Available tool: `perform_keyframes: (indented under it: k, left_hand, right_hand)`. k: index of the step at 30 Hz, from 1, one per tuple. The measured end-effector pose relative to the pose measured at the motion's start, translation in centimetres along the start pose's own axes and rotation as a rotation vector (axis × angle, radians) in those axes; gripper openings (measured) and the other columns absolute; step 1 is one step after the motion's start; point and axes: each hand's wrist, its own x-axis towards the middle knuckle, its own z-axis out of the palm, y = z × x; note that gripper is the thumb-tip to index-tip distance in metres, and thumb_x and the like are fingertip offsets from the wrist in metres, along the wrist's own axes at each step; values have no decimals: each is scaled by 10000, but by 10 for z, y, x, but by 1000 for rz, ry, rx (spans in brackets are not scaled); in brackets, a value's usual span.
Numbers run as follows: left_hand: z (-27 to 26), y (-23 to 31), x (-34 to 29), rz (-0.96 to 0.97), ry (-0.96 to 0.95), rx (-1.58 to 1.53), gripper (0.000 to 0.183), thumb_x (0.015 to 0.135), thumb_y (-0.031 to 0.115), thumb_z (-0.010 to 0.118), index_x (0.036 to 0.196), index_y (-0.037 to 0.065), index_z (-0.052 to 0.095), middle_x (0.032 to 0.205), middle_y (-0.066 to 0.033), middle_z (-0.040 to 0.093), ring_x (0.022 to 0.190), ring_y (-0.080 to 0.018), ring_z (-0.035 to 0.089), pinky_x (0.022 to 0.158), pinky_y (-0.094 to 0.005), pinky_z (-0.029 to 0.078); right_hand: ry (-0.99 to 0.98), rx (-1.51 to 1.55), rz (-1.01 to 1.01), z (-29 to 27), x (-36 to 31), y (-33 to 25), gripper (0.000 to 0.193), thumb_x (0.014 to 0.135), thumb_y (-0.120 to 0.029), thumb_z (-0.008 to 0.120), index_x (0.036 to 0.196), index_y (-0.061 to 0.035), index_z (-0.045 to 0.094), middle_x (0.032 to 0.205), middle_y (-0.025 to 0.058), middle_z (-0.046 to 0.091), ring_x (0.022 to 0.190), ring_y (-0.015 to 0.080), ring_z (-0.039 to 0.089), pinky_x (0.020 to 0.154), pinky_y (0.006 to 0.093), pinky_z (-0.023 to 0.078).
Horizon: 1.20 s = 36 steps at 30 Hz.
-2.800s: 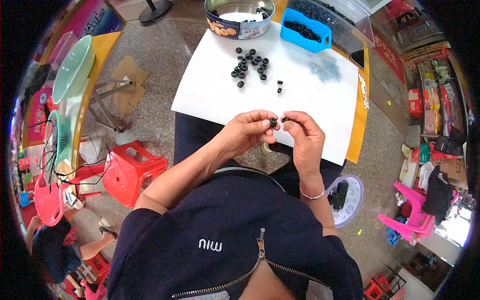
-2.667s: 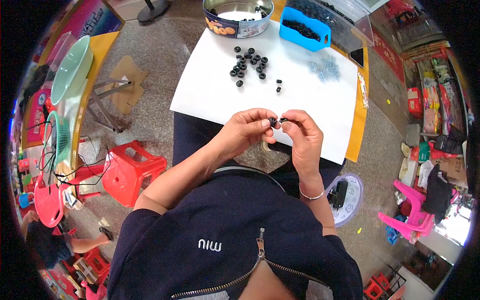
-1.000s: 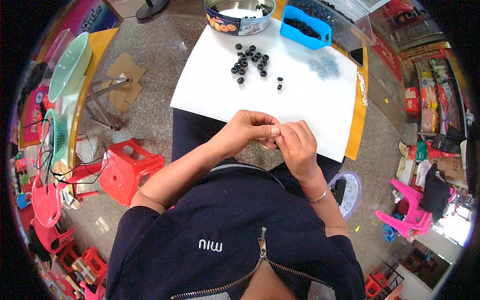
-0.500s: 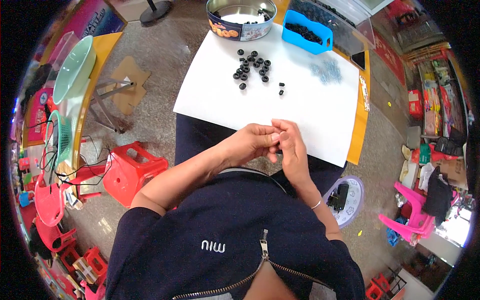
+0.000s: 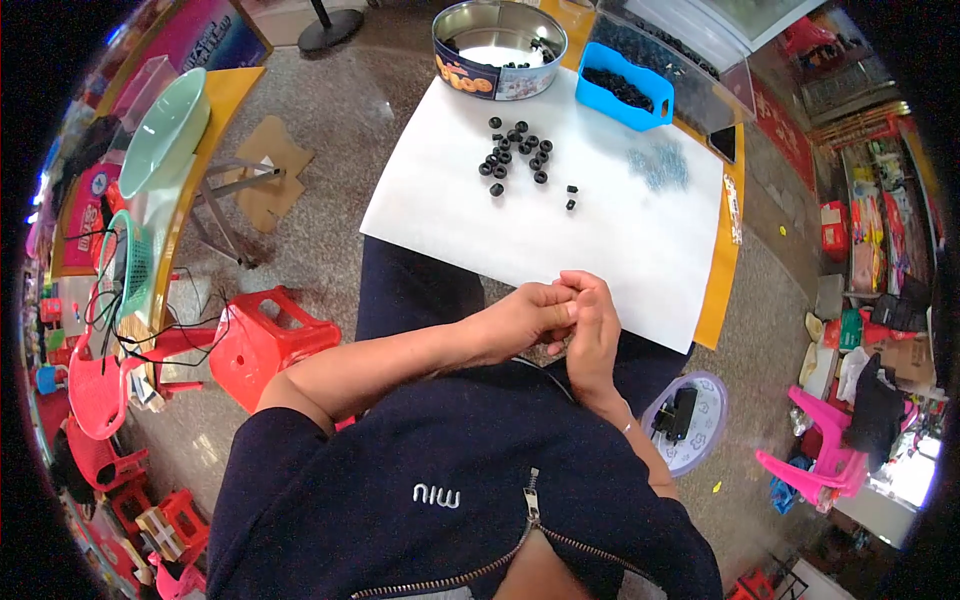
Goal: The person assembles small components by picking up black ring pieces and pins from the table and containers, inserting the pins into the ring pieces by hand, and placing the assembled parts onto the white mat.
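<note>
Just over the near edge of the white sheet (image 5: 450, 225), my left hand (image 5: 525, 322) and my right hand (image 5: 592, 345) meet with fingertips pressed together. Both are closed, and whatever they pinch is hidden by the fingers. Beyond them on the sheet lies a loose group of black round parts (image 5: 541, 177), some with a hole in the middle. Two small black pieces (image 5: 571, 204) sit apart from that group, nearer to my hands. To their right is a scattered patch of small clear bluish pieces (image 5: 660, 165).
At the table's far side stand a round metal tin (image 5: 520, 84) and a blue plastic basket (image 5: 625, 115) of black parts. A clear bin (image 5: 735, 92) and a dark phone (image 5: 723, 143) are at the far right. Red stool (image 5: 262, 345) left; lilac basin (image 5: 712, 400) right.
The whole view has shifted slightly, so the table appears a little lower and to the right. My hands stay joined at the fingertips, a bit closer to my body.
</note>
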Motion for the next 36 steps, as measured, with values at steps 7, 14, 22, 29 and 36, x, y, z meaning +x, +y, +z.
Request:
perform_keyframes:
  k: [7, 14, 22, 29, 36]
  left_hand:
    - [-2, 6, 7, 42, 84, 429, 213, 971, 197, 447, 1037, 24, 552, 780, -16, 521, 643, -108, 484, 591, -252, 437]
    - [-2, 16, 12, 1, 101, 262, 279, 993, 231, 404, 1100, 10, 537, 774, -10, 510, 649, -93, 484, 584, -241, 429]
    - [22, 14, 12, 412, 338, 646, 242, 968, 201, 420, 939, -21, 513, 760, -145, 579, 697, -212, 562, 623, -340, 458]
    - [15, 2, 23, 492, 361, 671, 250, 975, 229, 423, 940, -9, 489, 765, -122, 566, 679, -190, 542, 602, -316, 450]
    - [-2, 35, 19, 252, 230, -25, 316, 997, 328, 389, 1007, 54, 545, 743, 8, 506, 609, -92, 457, 552, -236, 416]
  right_hand:
    - [149, 133, 63, 3, 12, 3, 458, 1005, -387, 304, 1255, -11, 381, 1121, 106, 463, 952, 176, 521, 851, 310, 438]
    - [115, 251, 191, 5, 20, -10, 455, 1002, -392, 311, 1223, -7, 413, 1093, 103, 477, 890, 159, 520, 795, 282, 439]
    - [175, 69, -66, 10, 28, -32, 397, 975, -273, 296, 944, 29, 551, 855, 98, 565, 796, 162, 519, 746, 295, 432]
    - [240, 52, -156, 16, 32, -32, 357, 988, -217, 292, 894, 21, 541, 847, 98, 564, 781, 154, 515, 746, 284, 430]
    - [76, -79, -223, -7, 43, -17, 258, 924, -163, 487, 1090, 12, 577, 1103, 116, 540, 869, 184, 537, 782, 284, 448]
